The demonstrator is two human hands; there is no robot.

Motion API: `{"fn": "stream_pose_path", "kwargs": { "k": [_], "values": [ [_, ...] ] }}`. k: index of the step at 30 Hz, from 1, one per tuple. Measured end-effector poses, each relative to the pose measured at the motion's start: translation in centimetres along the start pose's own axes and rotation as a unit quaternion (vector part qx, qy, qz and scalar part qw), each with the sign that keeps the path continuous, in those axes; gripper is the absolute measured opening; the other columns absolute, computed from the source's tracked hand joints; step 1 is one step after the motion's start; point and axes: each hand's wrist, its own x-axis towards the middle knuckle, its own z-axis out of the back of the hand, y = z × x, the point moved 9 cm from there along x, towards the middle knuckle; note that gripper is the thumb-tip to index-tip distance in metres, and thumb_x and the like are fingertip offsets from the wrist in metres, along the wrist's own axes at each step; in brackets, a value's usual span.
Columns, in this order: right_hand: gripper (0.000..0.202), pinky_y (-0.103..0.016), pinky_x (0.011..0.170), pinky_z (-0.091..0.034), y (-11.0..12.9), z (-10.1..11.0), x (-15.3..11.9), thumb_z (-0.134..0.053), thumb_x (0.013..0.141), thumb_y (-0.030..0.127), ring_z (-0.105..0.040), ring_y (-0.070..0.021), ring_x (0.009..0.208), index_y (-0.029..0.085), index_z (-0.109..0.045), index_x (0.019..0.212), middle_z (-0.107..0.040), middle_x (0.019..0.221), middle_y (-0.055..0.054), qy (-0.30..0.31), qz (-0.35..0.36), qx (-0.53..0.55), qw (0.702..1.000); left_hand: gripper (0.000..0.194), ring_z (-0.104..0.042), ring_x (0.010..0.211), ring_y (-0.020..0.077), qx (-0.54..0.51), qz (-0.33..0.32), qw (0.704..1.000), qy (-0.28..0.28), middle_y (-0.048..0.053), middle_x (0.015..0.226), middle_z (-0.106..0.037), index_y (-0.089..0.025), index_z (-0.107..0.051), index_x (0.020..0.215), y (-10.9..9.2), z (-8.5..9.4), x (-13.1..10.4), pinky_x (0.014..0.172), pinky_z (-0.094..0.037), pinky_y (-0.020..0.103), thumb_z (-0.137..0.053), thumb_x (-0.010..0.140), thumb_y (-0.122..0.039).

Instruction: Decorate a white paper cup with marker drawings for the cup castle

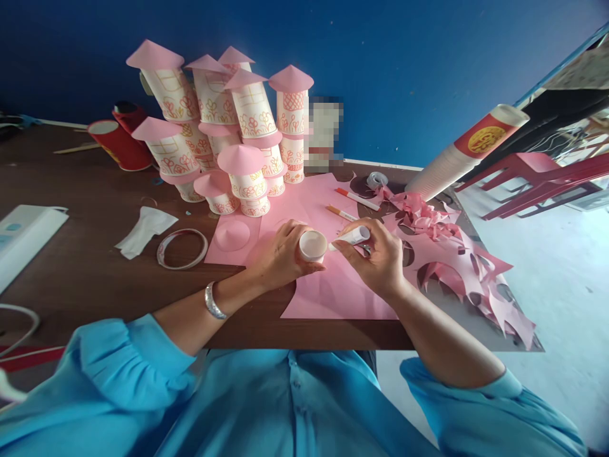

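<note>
My left hand (285,252) is wrapped round a small white paper cup (313,244), its round end facing up. My right hand (378,257) grips a white glue tube (354,238), whose tip points left at the cup's edge. Both hands are over pink paper (342,292) near the table's front. Behind them stand several stacked paper-cup towers (247,181) with pink cone roofs and drawn flowers. A flat pink cone (233,235) lies on the paper left of my left hand.
A red marker (356,198) and an orange marker (341,212) lie behind my hands. Pink scraps (457,247) cover the right side. A tape roll (181,249) and crumpled white tissue (147,230) lie left. A tall cup stack (466,152) leans at the back right.
</note>
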Motion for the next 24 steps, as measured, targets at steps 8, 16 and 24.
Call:
{"fn": "stream_pose_path", "kwargs": {
  "k": [8,16,24],
  "values": [
    [0.022,-0.03,0.067,-0.059,1.0,-0.7,0.0,-0.077,0.101,0.042,-0.072,-0.0177,0.07,0.026,-0.066,0.092,-0.075,0.081,0.001,0.035,0.024,-0.011,0.999,0.058,-0.07,0.109,0.0308,-0.001,0.008,1.0,0.02,0.008,0.117,-0.072,-0.024,-0.058,0.118,0.1,-0.3,0.3,0.092,-0.061,0.046,-0.094,0.081,-0.051],
    [0.028,-0.027,0.06,-0.057,-0.3,-0.7,0.2,-0.078,0.1,0.047,-0.068,-0.0152,0.064,0.024,-0.066,0.09,-0.074,0.079,0.001,0.063,-0.046,0.037,0.996,0.065,-0.071,0.113,0.0332,-0.013,0.024,0.999,0.018,0.011,0.123,-0.072,-0.024,-0.057,0.12,0.6,-0.4,0.2,0.1,-0.06,0.053,-0.096,0.077,-0.052],
    [0.011,-0.037,0.082,-0.064,2.8,-0.2,0.4,-0.078,0.102,0.033,-0.078,-0.0227,0.09,0.027,-0.069,0.104,-0.08,0.097,-0.003,0.045,0.06,-0.019,0.997,0.054,-0.071,0.13,0.0318,-0.044,0.015,0.995,0.091,0.011,0.14,-0.073,-0.025,-0.057,0.135,-0.4,0.4,0.3,0.115,-0.057,0.053,-0.079,0.086,-0.029]
  ]
}}
